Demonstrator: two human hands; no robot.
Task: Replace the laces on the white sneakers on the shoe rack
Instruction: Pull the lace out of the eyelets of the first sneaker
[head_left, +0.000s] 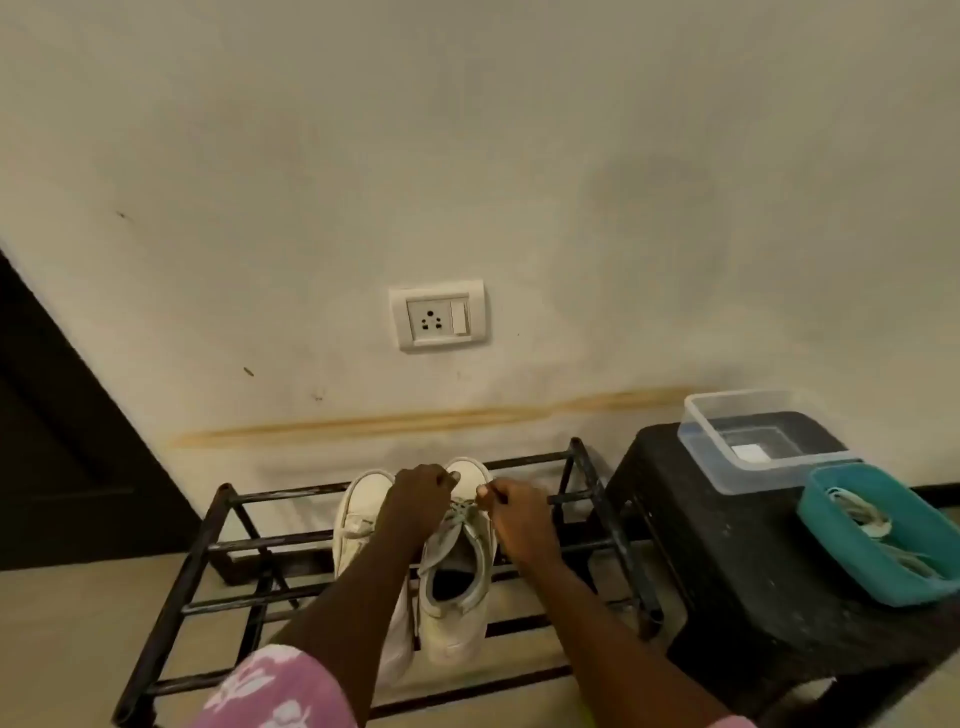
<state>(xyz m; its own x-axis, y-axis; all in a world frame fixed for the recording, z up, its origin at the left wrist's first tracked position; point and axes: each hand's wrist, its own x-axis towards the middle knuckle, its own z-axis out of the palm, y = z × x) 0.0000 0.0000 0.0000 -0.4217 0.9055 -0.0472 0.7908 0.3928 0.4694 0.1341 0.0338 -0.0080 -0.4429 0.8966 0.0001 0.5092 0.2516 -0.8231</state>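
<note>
Your left hand (418, 491) is curled, its fingertips drawn together at the toe end of the right sneaker (457, 561); a pinch on the lace (460, 512) looks likely, but the grip itself is hidden. Your right hand (511, 512) is closed too, thumb and forefinger pressed together just beside the lace's upper rows. Lace grey, crossed loosely over the tongue. Left sneaker (358, 525) sits touching the right one, partly under your left forearm. Both sneakers rest toes toward the wall on the top bars of the black shoe rack (218, 545). Pink floral sleeve (275, 691) at lower edge. Black stool (727, 561) right of the rack carries a clear container (698, 441) and a teal basket (862, 561) with pale laces (865, 519) coiled inside.
</note>
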